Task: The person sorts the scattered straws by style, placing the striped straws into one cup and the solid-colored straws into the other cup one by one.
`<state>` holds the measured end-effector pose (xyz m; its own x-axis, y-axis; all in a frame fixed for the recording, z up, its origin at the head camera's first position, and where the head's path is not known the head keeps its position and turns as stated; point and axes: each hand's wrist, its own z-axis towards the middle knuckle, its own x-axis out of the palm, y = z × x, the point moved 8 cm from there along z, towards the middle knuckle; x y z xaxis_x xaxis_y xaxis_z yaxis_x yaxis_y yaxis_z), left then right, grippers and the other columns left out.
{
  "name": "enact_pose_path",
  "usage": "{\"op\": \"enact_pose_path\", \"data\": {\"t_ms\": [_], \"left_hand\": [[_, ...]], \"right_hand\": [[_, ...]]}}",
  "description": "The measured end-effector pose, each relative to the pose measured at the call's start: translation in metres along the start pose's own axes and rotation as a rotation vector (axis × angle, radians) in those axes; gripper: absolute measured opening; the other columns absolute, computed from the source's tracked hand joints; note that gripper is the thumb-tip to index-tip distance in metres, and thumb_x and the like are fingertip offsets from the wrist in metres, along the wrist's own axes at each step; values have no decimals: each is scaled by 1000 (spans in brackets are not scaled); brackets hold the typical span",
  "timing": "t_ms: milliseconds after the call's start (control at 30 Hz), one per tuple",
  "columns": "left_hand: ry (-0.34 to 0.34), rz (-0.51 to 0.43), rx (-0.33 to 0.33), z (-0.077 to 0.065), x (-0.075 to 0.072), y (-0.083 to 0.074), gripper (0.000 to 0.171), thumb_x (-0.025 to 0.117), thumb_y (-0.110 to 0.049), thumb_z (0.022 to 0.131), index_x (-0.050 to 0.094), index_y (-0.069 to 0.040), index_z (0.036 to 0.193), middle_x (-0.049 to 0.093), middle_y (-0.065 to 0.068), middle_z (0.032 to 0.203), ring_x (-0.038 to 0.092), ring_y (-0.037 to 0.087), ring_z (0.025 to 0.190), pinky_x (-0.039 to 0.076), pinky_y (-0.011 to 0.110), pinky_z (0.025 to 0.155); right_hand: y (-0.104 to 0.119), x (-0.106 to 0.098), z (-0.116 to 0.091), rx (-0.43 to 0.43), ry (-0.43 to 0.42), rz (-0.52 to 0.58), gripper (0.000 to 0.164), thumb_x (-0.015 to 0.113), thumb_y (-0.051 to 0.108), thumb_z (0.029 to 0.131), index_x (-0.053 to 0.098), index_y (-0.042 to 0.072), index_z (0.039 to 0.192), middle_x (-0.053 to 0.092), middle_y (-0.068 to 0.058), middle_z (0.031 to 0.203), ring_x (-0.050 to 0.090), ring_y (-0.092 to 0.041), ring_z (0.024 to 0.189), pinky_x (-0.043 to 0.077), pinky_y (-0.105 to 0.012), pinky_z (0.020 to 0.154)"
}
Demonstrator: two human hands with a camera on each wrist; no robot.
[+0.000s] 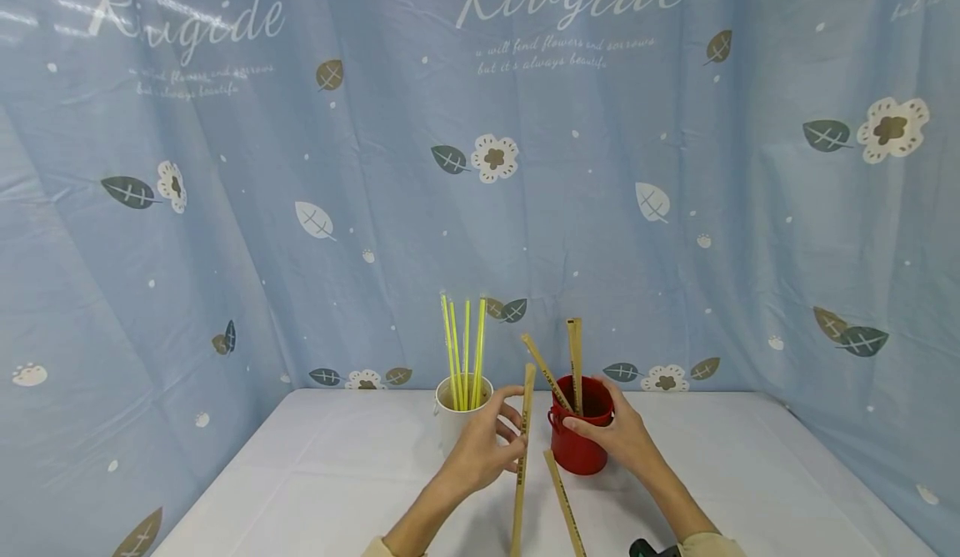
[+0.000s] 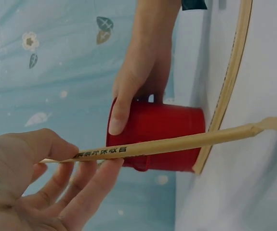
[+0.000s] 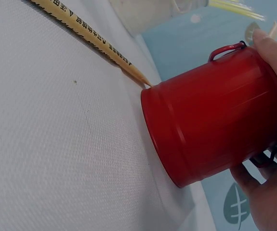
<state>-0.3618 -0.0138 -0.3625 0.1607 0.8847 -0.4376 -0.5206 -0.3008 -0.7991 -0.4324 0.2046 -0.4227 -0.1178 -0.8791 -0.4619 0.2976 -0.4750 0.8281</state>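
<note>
My left hand (image 1: 480,450) pinches a paper-wrapped straw (image 1: 521,482) between thumb and fingertips, the long brown tube standing nearly upright in the head view. Dark printing and a crimped paper end (image 2: 268,124) show on it in the left wrist view. To its right, my right hand (image 1: 624,438) grips a small red bucket (image 1: 579,453) around the rim, thumb at the near side. Several similar wrapped straws (image 1: 576,353) stick up out of the bucket. Another wrapped straw (image 1: 564,503) lies on the table, its far end close to the bucket's base.
Behind my left hand stands a white bucket (image 1: 447,424) with several yellow sticks (image 1: 481,344) upright in it. A white cloth covers the table (image 1: 322,465). A blue printed curtain (image 1: 405,232) hangs along the table's back edge.
</note>
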Motion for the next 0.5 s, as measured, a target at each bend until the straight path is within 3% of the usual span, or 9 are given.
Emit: {"op": "enact_pose_path", "data": {"t_ms": [200,500], "left_hand": [[-45,-20,49,-1,-3,-4,54,67,3,85,51,-14,135,58,11,99,64,5,77,56,23,54],[-162,-46,118,2,-10,-16,37,67,1,88,59,-10,122,63,15,96,68,15,80,57,23,58]], "right_hand": [[1,1,0,-2,5,1,96,81,46,78,28,17,152,49,-10,144,49,-32,131,50,-52,99],[1,0,1,-11,9,-4,96,80,46,79,26,16,153,48,-12,144,50,-33,131,50,-52,99]]}}
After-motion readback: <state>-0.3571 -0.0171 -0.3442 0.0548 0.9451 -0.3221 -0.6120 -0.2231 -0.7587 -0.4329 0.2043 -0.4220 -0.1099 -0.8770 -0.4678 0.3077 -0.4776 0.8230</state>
